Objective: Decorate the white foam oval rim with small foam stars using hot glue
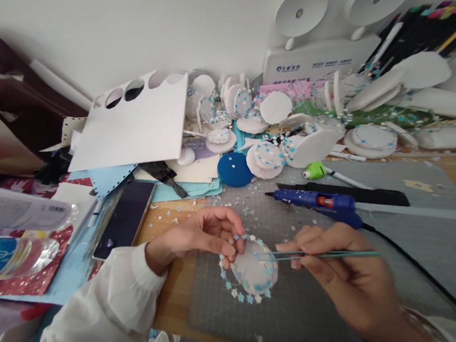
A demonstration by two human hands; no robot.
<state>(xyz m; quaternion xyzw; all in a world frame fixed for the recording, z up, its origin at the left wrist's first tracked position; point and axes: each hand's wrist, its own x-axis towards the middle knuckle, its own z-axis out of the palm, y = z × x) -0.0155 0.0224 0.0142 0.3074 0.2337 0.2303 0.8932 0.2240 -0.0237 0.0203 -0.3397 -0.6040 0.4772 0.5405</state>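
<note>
A white foam disc (253,269) rimmed with small blue and white stars lies on the grey cutting mat (304,312). My left hand (204,234) curls its fingers over the disc's left edge and holds it. My right hand (341,278) pinches thin teal tweezers (316,255), whose tips reach over the disc's upper right part. I cannot make out anything between the tips.
A blue glue gun (315,200) with a black cord lies behind the hands, beside a black knife (351,192). A blue round disc (235,169), a heap of white star-covered discs (269,132), a punched white sheet (133,128) and a phone (125,218) crowd the back and left.
</note>
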